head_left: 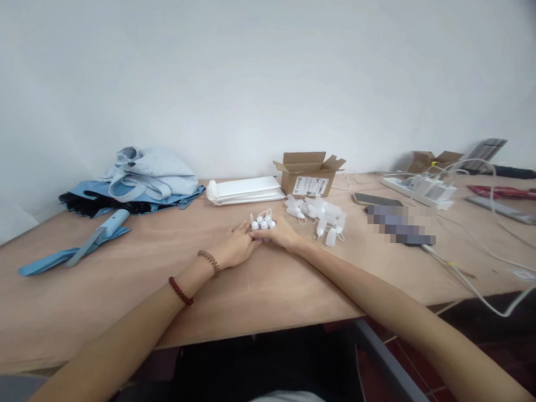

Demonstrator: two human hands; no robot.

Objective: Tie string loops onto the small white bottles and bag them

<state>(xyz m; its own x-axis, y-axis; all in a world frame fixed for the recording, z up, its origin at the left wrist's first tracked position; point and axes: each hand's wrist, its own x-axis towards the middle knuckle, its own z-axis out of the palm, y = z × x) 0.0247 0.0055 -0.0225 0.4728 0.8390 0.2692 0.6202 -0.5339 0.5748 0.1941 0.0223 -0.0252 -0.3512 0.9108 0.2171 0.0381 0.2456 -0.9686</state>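
Several small plastic bottles with white caps point(263, 222) are bunched together, caps up, between my two hands. My right hand point(281, 232) wraps round the bunch from the right, hiding most of the bottle bodies. From the left, my left hand point(236, 247) presses against the same bunch, its fingers partly bent and touching the right fingertips. Thin white loops stick up from the caps. Just beyond my right hand lies a loose pile of similar translucent bottles point(323, 210), also with loops.
An open cardboard box point(306, 173) stands behind the pile, beside a stack of white packets point(246, 189). At left lie a blue umbrella point(113, 222) and a pale cloth bag point(152, 173). Rightward are a phone point(377, 199), a partly blurred dark object, a power strip point(439, 201) and trailing white cables point(471, 287).
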